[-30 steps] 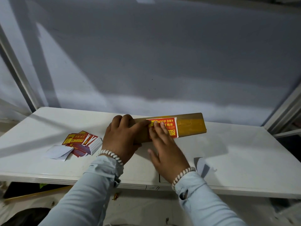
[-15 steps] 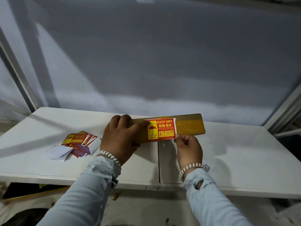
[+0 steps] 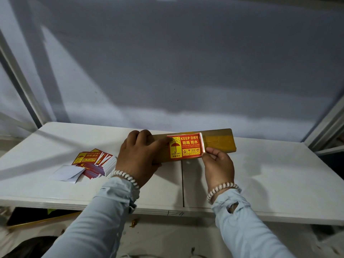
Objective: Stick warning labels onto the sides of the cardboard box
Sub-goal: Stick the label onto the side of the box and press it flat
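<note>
A long, narrow brown cardboard box (image 3: 219, 141) lies across the back middle of the white table (image 3: 270, 183). A red and yellow "KEEP DRY" label (image 3: 185, 147) lies on the box side that faces me. My left hand (image 3: 137, 155) grips the box's left end, its thumb pressing on the label's left edge. My right hand (image 3: 217, 164) pinches the label's lower right corner, where a white strip of backing shows along the right edge.
A fanned stack of spare labels (image 3: 93, 162) and a white backing sheet (image 3: 66, 174) lie on the table to the left. A grey wall rises behind the table. A metal frame post (image 3: 323, 127) stands at the right.
My right hand has left the label's face, where it pressed flat, and dropped to the lower right corner, which it now pinches. The left hand and box have stayed put.
</note>
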